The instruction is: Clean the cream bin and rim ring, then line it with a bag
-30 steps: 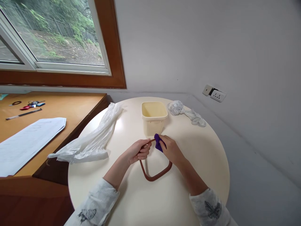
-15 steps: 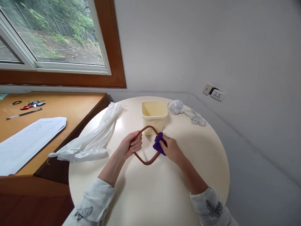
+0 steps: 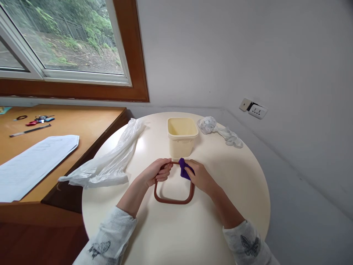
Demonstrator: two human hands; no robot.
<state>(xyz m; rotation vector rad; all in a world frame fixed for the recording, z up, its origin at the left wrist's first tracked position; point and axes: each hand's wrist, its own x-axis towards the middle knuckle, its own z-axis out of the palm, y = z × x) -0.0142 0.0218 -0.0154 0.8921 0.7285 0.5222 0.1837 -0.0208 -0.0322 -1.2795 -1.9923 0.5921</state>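
Between my hands is a brown square ring (image 3: 173,201) with rounded corners, which looks like a rim for the bin. My left hand (image 3: 159,172) is closed round its upper left corner. In my right hand (image 3: 199,175) is a folded purple cloth (image 3: 184,170), pinched against the ring's upper right part. My fingers and the cloth hide both upper corners. Just beyond stands a cream plastic bin (image 3: 180,145), upright and open at the top, apart from the ring.
A white round table (image 3: 176,235) bears all this. To the left lies a flattened white plastic bag (image 3: 110,162); a crumpled plastic bag (image 3: 208,125) rests at the back right. Papers (image 3: 35,165), a pen (image 3: 30,130) and keys (image 3: 41,118) lie on the wooden desk (image 3: 96,117). A wall rises behind.
The ring has turned from a diamond position to lie square, with its lower side toward me. My left hand has shifted to the right along with it; the cloth has moved to the upper side.
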